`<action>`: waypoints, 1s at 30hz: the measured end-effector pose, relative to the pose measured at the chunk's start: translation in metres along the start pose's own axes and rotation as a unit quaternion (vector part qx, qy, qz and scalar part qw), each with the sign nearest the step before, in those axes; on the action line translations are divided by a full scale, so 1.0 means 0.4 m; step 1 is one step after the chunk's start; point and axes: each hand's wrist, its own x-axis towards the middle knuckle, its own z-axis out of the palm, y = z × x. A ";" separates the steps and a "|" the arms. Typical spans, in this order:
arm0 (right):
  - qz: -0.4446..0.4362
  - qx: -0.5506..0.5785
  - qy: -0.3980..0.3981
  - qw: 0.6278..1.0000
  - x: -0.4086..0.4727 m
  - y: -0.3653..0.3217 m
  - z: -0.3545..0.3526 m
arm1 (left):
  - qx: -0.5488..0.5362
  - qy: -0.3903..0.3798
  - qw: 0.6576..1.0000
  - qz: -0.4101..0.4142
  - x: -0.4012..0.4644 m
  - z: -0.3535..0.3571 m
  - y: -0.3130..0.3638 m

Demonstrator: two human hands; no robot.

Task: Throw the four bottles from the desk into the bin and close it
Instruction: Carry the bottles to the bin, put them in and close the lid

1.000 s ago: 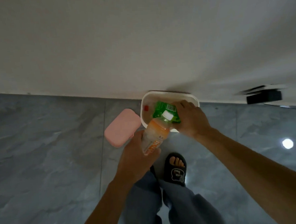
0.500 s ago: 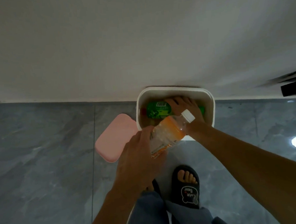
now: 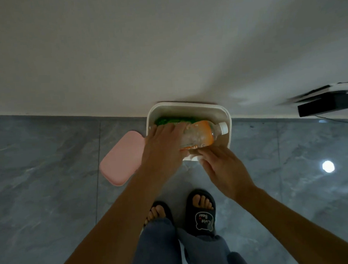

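A white bin (image 3: pixel 188 108) stands open on the floor against the wall. My left hand (image 3: pixel 161 146) grips an orange-labelled bottle (image 3: pixel 201 133) with a white cap, lying sideways across the bin's opening. A green bottle (image 3: pixel 174 120) lies inside the bin behind it. My right hand (image 3: pixel 223 165) is outside the bin at its near rim, fingers apart, holding nothing. The pink lid (image 3: pixel 122 156) lies on the floor left of the bin.
Grey marble floor tiles surround the bin. My feet in black sandals (image 3: pixel 202 213) stand just in front of it. A black box (image 3: pixel 326 104) with a cable sits at the wall to the right. A light reflection (image 3: pixel 328 166) shines on the floor.
My right hand let go of the green bottle and came out of the bin to its near rim. My left hand lowered the orange bottle sideways over the opening.
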 end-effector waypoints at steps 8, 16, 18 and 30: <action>-0.048 -0.029 0.039 0.998 0.004 0.016 0.066 | 0.082 -0.092 0.992 0.033 0.102 0.106 -0.018; -0.073 -0.043 0.046 0.995 0.003 0.025 0.078 | 0.034 -0.216 0.976 0.013 0.159 0.188 -0.081; -0.070 -0.046 0.040 0.996 0.005 0.022 0.076 | 0.007 -0.234 0.972 0.006 0.159 0.176 -0.074; -0.104 0.010 0.036 0.994 -0.013 -0.118 0.011 | -0.243 0.102 0.958 -0.113 -0.218 0.061 -0.080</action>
